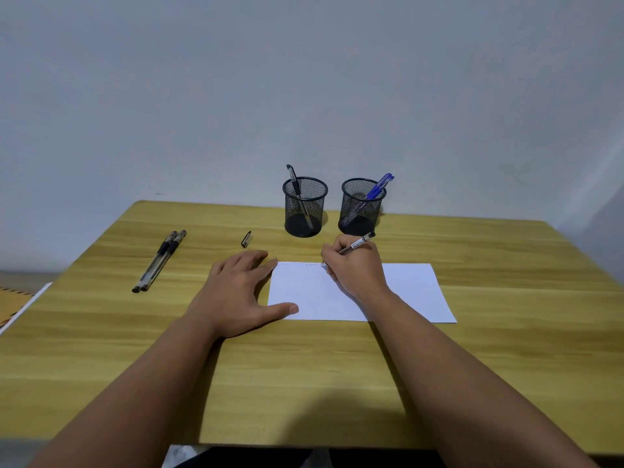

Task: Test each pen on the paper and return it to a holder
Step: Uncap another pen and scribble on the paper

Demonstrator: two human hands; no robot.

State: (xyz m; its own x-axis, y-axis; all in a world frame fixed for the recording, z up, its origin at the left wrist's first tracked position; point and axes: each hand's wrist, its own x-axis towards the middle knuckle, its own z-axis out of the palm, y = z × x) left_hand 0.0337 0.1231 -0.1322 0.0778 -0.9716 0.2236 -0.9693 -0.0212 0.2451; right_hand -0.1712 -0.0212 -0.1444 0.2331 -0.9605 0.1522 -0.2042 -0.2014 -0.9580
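My right hand [354, 268] grips a black pen [359, 244] with its tip down on the top edge of the white paper [405, 292], where faint marks show. My left hand [236, 292] lies flat, fingers spread, pinning the paper's left edge. A loose black pen cap [246, 239] lies on the table beyond my left hand. Two capped black pens [158, 261] lie side by side at the left. The left mesh holder [305, 207] has one black pen standing in it. The right mesh holder [362, 207] has a blue pen in it.
The wooden table [304, 366] stands against a plain wall, with both holders near its far edge. A white-edged object [20, 309] sticks out beyond the table's left edge.
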